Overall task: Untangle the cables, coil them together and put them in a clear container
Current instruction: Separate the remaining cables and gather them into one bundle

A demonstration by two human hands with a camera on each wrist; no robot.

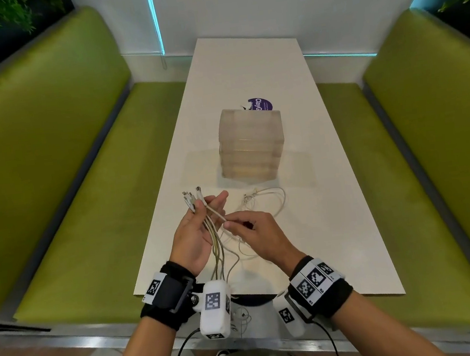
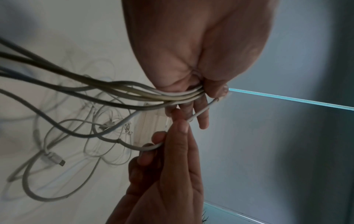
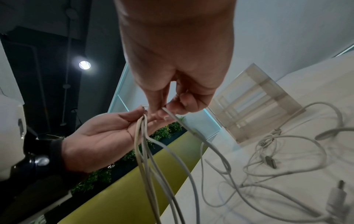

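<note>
Cables, thin white ones in a bunch (image 1: 213,233), hang from the left hand (image 1: 197,229), whose thumb pins them to its fingers; the right hand (image 1: 256,234) pinches one white cable (image 1: 217,213) from the bunch; more loose white cables (image 1: 262,201) lie on the white table (image 1: 332,196), just before the stack of clear plastic containers (image 1: 250,144).

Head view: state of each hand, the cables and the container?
Left hand: raised palm up, thumb pinning a bundle of white cable ends.
Right hand: pinching one white cable beside that bundle.
Loose white cables: tangled loops lying on the white table.
Clear plastic container: standing on the table, no cables visible inside.
</note>
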